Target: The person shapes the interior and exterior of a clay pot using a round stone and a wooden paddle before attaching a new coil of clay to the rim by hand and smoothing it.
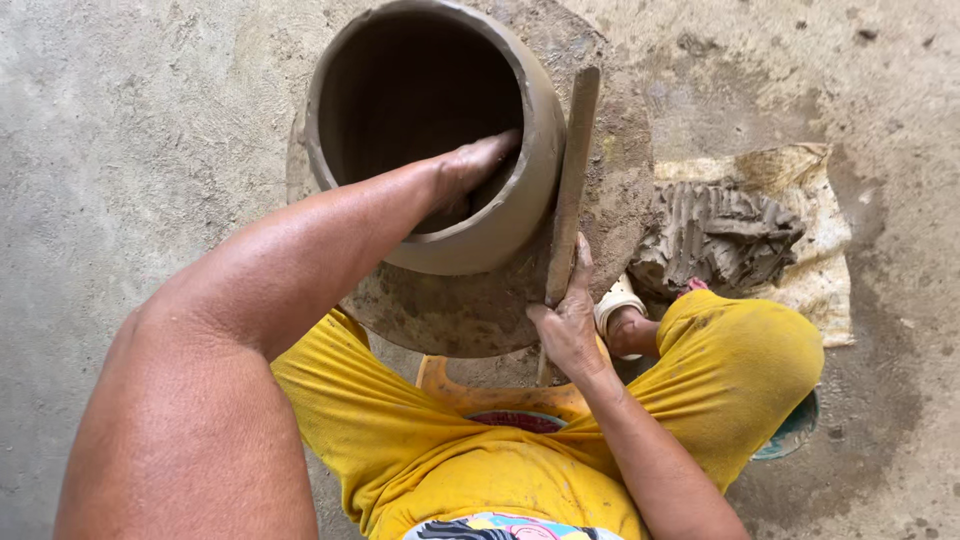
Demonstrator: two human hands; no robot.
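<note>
Item: clay pot (520, 200), grey-brown, wet, round-bellied with a wide open mouth. Stands upright on a round clay-smeared turntable (440, 310), toward 12 o'clock from the person's lap.

Left hand (470, 170): reaches over the rim from 7 o'clock and lies inside the pot, fingers pressed flat against the inner wall on the 3 o'clock side. Open, clasping nothing.

Right hand (568, 320): at 5 o'clock of the pot, just outside its wall, closed around the lower end of a long flat wooden paddle (572, 170).

Paddle: runs from the hand up toward 12 o'clock, its face laid along the pot's outer wall at 3 o'clock, opposite the hand inside; touching or a hair apart, cannot tell.

Lump of raw clay (715, 235): ridged, on a stained cloth (815, 290), at 3 o'clock of the turntable, well apart from both hands.

Yellow trousers (730, 370): knees bent either side of the turntable.

Concrete floor (120, 150): under everything.
</note>
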